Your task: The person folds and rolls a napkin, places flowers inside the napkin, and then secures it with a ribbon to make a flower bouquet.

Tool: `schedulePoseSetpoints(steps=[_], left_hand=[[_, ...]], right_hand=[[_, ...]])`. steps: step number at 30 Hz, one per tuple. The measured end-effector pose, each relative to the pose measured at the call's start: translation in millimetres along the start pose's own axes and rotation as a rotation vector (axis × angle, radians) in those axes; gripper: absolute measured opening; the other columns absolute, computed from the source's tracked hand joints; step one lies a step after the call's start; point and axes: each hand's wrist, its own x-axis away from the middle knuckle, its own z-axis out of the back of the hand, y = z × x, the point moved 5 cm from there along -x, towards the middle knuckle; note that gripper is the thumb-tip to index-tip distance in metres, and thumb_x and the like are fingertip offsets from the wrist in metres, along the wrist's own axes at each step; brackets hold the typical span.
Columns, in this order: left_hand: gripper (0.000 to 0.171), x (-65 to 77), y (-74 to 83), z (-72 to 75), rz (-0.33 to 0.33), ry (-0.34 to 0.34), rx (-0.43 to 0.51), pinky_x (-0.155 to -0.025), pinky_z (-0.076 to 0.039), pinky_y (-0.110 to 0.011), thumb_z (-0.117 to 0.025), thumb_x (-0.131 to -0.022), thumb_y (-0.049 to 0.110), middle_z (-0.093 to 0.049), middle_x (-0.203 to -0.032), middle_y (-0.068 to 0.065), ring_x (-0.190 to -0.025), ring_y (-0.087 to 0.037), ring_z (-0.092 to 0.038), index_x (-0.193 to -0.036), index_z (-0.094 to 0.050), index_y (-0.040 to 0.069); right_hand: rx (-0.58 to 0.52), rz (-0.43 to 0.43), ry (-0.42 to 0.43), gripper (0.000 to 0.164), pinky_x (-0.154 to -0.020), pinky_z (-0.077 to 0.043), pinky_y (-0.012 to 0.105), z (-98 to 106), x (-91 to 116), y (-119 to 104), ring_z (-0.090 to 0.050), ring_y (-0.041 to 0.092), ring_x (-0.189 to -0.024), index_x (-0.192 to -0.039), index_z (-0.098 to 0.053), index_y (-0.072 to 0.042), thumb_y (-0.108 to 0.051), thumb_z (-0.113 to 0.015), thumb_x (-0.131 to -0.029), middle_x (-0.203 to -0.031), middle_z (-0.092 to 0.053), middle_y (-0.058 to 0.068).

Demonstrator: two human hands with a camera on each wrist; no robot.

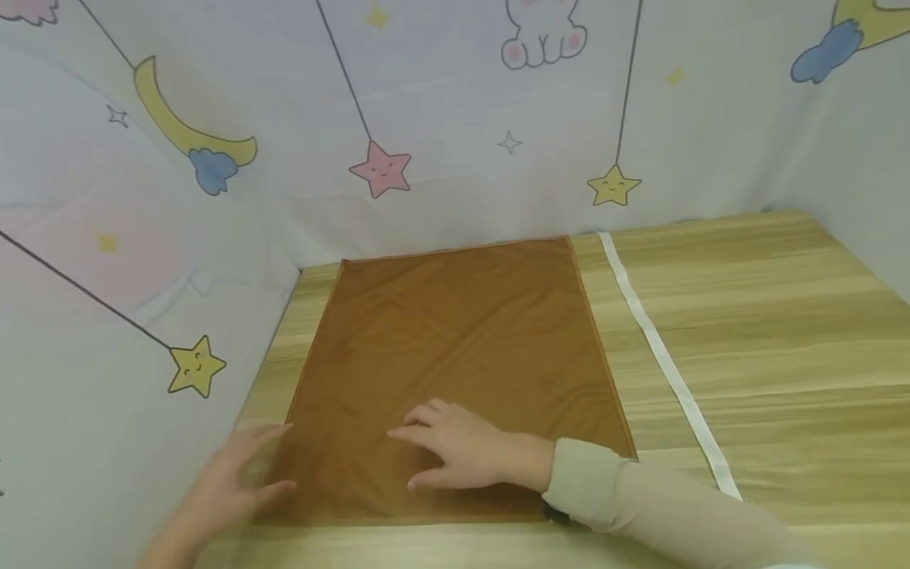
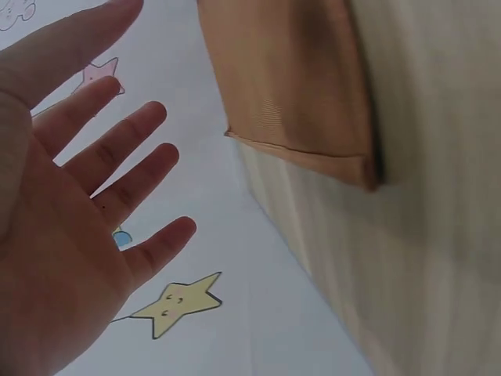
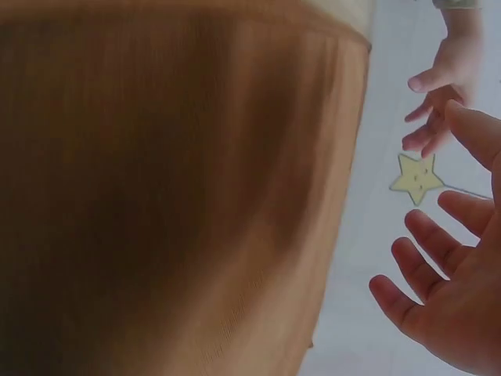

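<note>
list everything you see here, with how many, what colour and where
cloth: 1, brown, spread on the table
table: 1, yellowish wood grain, under the cloth
strip: 1, white, on the table, right of the cloth
backdrop: whitish, behind and beside the table; separate pieces uncountable

Printed on the backdrop, head view:
yellow stars: 2, yellow, left and right
pink star: 1, pink, between them
moons: 2, yellow with blue clouds, upper left and right
figure: 1, white, top, cut off

Person:
sleeve: 1, beige, right arm
hands: 2, bare; left by the cloth's left edge, right over the cloth
</note>
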Motion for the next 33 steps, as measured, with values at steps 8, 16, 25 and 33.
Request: schedulePoseSetpoints(steps=[8,16,25,33], left_hand=[[0.058,15.5,-7.8,-12.6,0.082,-0.098,-0.048,-0.079,-0.041,-0.049,-0.083,-0.049,0.018,-0.060,-0.103,-0.003,-0.095,-0.027,-0.052,-0.103,-0.062,0.010],[0.052,26.8,-17.3,-23.6,0.032,-0.083,-0.045,-0.075,-0.042,-0.030,-0.084,-0.040,0.015,-0.054,-0.090,0.012,-0.087,-0.006,-0.048,-0.086,-0.063,0.022],[0.041,32.2,-21.9,-27.5,0.006,-0.086,0.008,-0.076,-0.034,-0.016,-0.083,-0.041,0.015,-0.050,-0.087,0.014,-0.086,0.000,-0.044,-0.072,-0.060,0.028],[0.031,32.0,-22.4,-27.3,-0.030,-0.099,0.024,-0.076,-0.028,-0.011,-0.081,-0.046,0.017,-0.048,-0.086,0.012,-0.083,0.000,-0.043,-0.062,-0.058,0.031]], right_hand=[[-0.059,-0.020,-0.129,0.061,-0.081,-0.038,0.019,-21,-5,-10,-0.040,0.005,-0.099,-0.134,-0.041,-0.021,-0.052,-0.053,-0.083,-0.116,-0.047,-0.008],[-0.113,-0.036,-0.172,0.055,-0.066,-0.033,0.012,-33,-6,-17,-0.037,0.002,-0.081,-0.129,-0.049,-0.020,-0.047,-0.059,-0.081,-0.096,-0.046,-0.008],[-0.145,-0.044,-0.203,0.048,-0.064,-0.032,0.010,-39,-3,-17,-0.037,0.001,-0.075,-0.123,-0.055,-0.021,-0.043,-0.062,-0.080,-0.088,-0.045,-0.010],[-0.146,-0.046,-0.190,0.045,-0.065,-0.031,0.010,-41,-3,-16,-0.036,0.001,-0.075,-0.119,-0.058,-0.024,-0.042,-0.064,-0.079,-0.085,-0.044,-0.010]])
